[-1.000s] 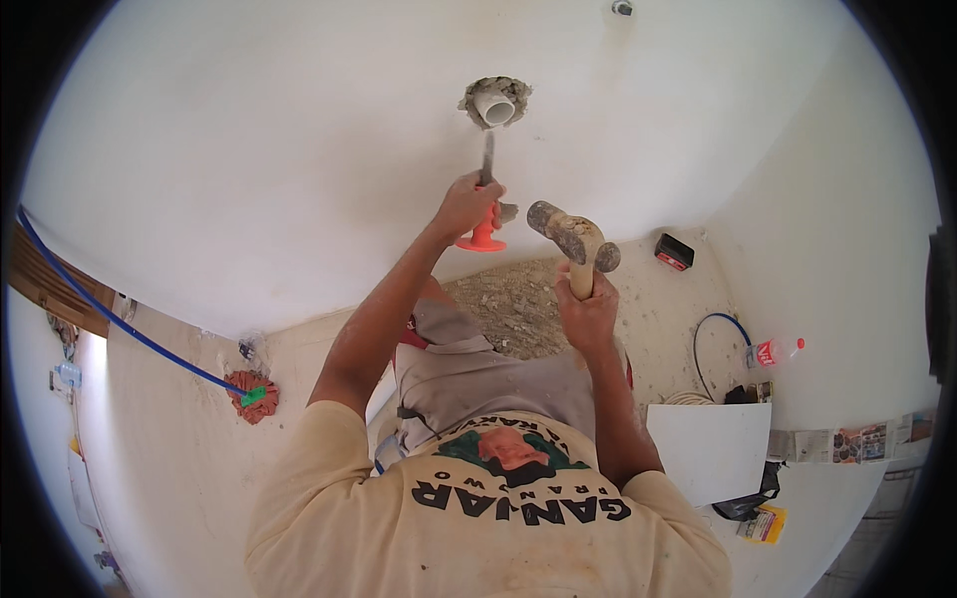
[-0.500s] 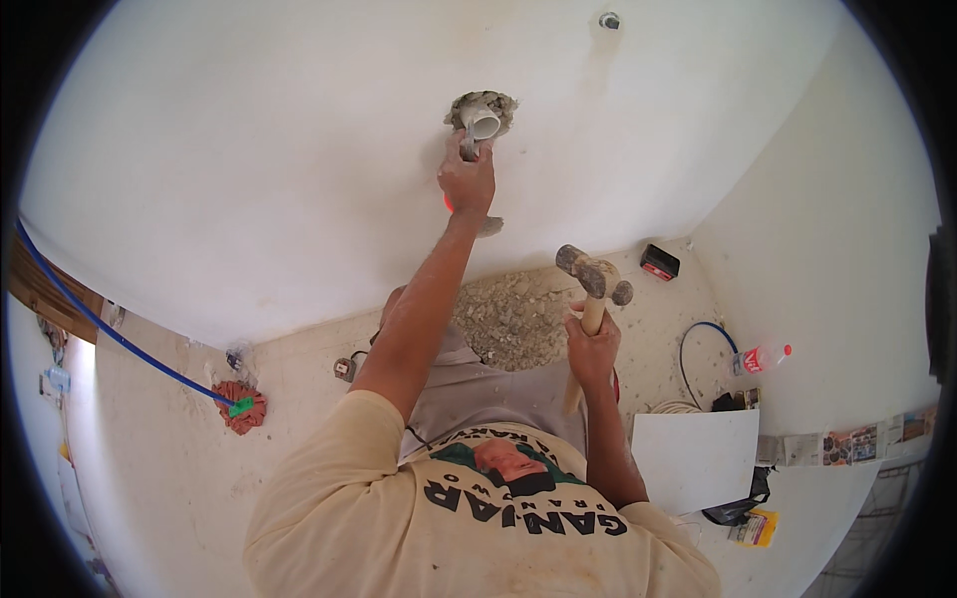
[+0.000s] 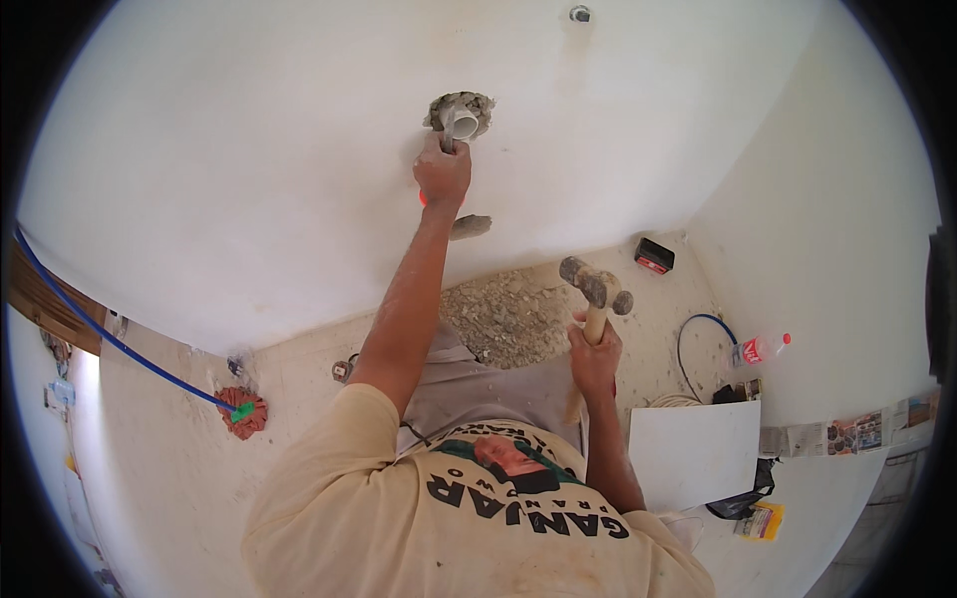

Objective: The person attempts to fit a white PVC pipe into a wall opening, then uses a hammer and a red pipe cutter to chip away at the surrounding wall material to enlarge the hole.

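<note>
My left hand [image 3: 443, 173] is closed round a chisel, its grey metal blade [image 3: 448, 142] sticking up beside a white pipe end [image 3: 465, 125]. A bit of red shows below the fist, and the rest of the chisel is hidden in it. The pipe juts from a rough broken hole [image 3: 480, 104] in the white wall. Lower down and to the right, my right hand [image 3: 595, 361] grips the wooden handle of a hammer [image 3: 598, 289], whose worn metal head points up, apart from the wall.
Below the wall lies a heap of rubble [image 3: 508, 314]. A black and red box [image 3: 655, 256], a plastic bottle [image 3: 763, 349] and a white board [image 3: 695, 453] are on the right. At the left a blue-handled mop [image 3: 239, 411] rests on the floor. A grey patch [image 3: 472, 227] marks the wall.
My left hand has closed from a fingertip hold into a fist round the chisel below the pipe. The hammer stays low in my right hand, and the view has shifted slightly.
</note>
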Motion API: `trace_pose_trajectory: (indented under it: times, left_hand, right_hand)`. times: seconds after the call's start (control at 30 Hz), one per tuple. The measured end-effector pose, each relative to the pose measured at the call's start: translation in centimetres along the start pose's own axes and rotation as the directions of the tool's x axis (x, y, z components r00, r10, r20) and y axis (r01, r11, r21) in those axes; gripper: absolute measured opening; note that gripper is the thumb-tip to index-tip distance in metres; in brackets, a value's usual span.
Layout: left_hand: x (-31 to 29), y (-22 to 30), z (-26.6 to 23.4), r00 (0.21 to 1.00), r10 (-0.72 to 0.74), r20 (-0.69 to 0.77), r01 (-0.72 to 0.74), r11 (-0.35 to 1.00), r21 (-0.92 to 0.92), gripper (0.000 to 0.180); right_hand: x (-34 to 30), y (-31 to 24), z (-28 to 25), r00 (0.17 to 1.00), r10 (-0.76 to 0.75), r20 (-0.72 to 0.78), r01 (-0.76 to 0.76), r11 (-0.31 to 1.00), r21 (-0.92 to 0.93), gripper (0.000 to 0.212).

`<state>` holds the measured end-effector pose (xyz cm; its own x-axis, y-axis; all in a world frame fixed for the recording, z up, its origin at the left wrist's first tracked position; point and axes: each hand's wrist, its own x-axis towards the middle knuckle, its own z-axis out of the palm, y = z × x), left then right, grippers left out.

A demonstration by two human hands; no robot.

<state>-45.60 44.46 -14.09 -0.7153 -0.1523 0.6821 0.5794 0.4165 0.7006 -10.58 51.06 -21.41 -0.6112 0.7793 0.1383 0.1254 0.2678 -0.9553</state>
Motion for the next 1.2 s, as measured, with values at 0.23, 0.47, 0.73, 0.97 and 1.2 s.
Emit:
trace_pose_trajectory:
  times: [0.23, 0.47, 0.73, 0.97, 1.2]
  left_hand:
    - [-0.5, -0.6, -1.6, 0.996, 0.079, 0.031, -0.076, 0.993, -0.095, 0.018]
    - [-2.3, 1.0, -2.2, 0.935, -0.041, 0.352, 0.08, 0.992, -0.098, 0.038]
    - [-3.4, 1.3, -4.4, 0.835, -0.183, 0.519, 0.323, 0.926, -0.193, 0.031]
    - [-7.3, -2.6, -10.0, 0.722, -0.404, 0.561, 0.585, 0.79, -0.184, 0.023]
    - [-10.7, -7.1, -15.4, 0.613, -0.566, 0.551, 0.741, 0.654, -0.153, 0.02]
  right_hand:
    - [0.7, 2.7, -0.1, 0.999, -0.051, -0.001, 0.051, 0.997, -0.059, 0.014]
    - [0.1, 2.0, 1.6, 0.995, 0.091, 0.045, -0.093, 0.995, 0.048, 0.016]
    - [0.8, 0.9, 2.6, 0.991, -0.126, 0.039, 0.127, 0.992, -0.021, 0.02]
    - [7.2, -5.2, 4.2, 0.996, 0.006, 0.085, -0.03, 0.957, 0.287, 0.025]
    - [15.2, -14.3, 11.3, 0.978, -0.188, 0.095, 0.128, 0.89, 0.437, 0.021]
